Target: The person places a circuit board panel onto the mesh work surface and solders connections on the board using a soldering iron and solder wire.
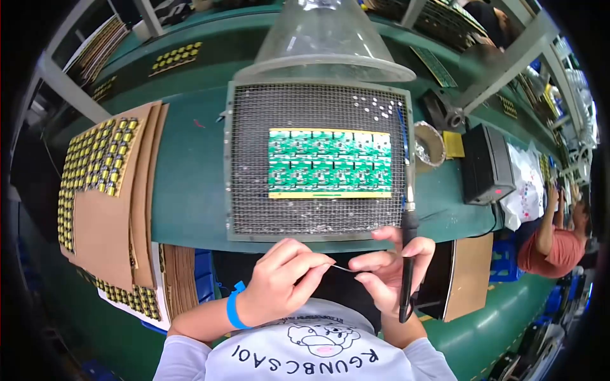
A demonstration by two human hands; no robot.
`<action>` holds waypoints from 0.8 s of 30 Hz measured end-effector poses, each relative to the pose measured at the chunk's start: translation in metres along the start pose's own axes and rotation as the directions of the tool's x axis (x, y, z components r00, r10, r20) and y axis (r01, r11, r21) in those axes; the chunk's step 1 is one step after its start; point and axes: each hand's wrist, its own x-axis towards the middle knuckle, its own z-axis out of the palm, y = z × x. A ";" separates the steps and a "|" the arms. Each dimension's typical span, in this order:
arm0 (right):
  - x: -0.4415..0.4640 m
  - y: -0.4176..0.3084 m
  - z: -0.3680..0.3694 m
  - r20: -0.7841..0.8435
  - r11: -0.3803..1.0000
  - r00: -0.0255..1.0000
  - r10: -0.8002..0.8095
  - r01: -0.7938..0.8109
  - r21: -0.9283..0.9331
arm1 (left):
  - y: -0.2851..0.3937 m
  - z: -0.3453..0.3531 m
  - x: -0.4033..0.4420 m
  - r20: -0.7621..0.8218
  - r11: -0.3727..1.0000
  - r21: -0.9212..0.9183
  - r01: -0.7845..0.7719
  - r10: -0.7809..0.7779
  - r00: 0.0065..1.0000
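Note:
My left hand (279,279), a blue band on its wrist, is closed with thumb and forefinger pinching a thin solder wire (342,268). The wire spans the gap to my right hand (384,279), whose thumb and forefinger are close around its other end. A black-handled soldering iron (408,273) rests upright in that same right hand, its metal shaft pointing away from me over the mesh edge. Beyond both hands, a green circuit board panel (330,164) with yellow edge strips lies flat on a framed wire mesh (254,213). Neither hand touches the panel.
A clear fume hood (330,41) hangs behind the mesh. Small white bits (375,109) lie at its upper right. Cardboard sheets (101,222) with yellow-black components are stacked left. To the right are a round container (429,145), a black box (488,165) and a person in red (553,251).

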 end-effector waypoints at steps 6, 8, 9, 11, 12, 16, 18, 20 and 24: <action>-0.006 0.012 -0.011 -0.153 0.997 0.987 -0.039 0.028 -0.074 | -0.004 -0.001 0.000 -0.014 0.999 -0.033 -0.034 0.033 0.999; 0.000 0.009 -0.011 -0.250 1.000 0.968 -0.026 0.024 -0.012 | -0.008 -0.004 0.000 -0.002 0.999 -0.022 -0.050 0.050 0.999; 0.003 0.007 -0.012 -0.313 0.999 0.950 -0.018 0.030 0.033 | -0.011 -0.004 -0.002 -0.036 0.999 -0.032 -0.022 0.021 0.999; 0.008 0.005 -0.013 -0.395 0.994 0.918 -0.021 0.060 0.088 | -0.014 -0.007 -0.003 -0.068 1.000 -0.027 0.002 -0.004 0.998; 0.007 0.006 -0.016 -0.401 0.995 0.916 -0.022 0.060 0.083 | -0.015 -0.007 -0.004 -0.063 0.999 -0.033 0.001 -0.003 0.998; 0.008 0.006 -0.022 -0.311 0.997 0.949 -0.060 0.042 -0.063 | -0.014 -0.010 0.003 -0.072 0.998 0.002 0.057 -0.057 0.996; 0.008 0.008 -0.025 -0.275 0.984 0.957 -0.096 0.050 -0.170 | -0.006 -0.012 0.013 0.067 0.988 0.102 0.112 -0.119 0.991; 0.005 0.010 -0.024 -0.287 0.982 0.953 -0.100 0.049 -0.182 | 0.006 -0.015 0.016 0.167 0.985 0.061 0.162 -0.170 0.971; 0.003 0.008 -0.019 -0.238 0.989 0.971 -0.009 -0.027 -0.148 | 0.010 -0.004 0.026 0.423 0.962 -0.261 0.086 0.034 0.906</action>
